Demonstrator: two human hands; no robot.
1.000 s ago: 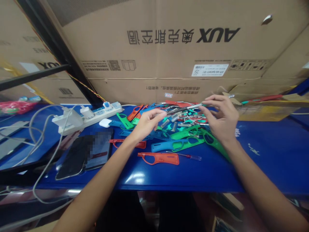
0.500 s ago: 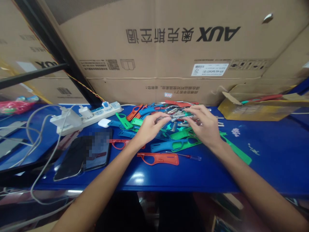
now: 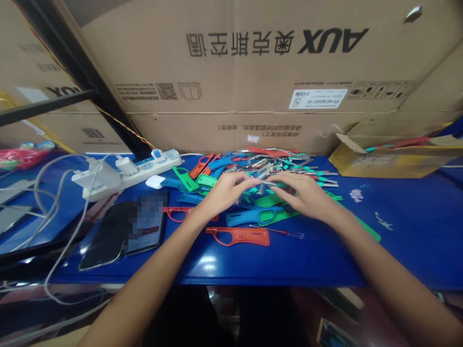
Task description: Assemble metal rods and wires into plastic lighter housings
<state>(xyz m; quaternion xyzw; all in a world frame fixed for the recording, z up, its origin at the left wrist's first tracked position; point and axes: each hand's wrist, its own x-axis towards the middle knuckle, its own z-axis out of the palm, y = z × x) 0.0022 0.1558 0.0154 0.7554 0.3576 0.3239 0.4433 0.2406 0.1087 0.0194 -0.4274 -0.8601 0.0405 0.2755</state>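
Note:
My left hand is closed in a pinch, thumb and forefinger on one end of a small silvery metal part. From the other side my right hand pinches the same part; its exact kind is too blurred to tell. Behind the fingers lies a pile of metal tubes with green ends and clear-bodied pieces. Under the hands rest coloured plastic lighter-shaped handle shells, among them a blue shell and a red shell. A screwdriver with a clear handle lies just to their right.
Two phones lie left on the blue table, near a white power strip with plugs and cables. A large cardboard box stands behind. An open carton sits at right, with small pale pieces before it.
My right hand has come down and turned lower, uncovering the metal tubes at the pile's right. Both hands now meet at a small metal part. The view has shifted slightly.

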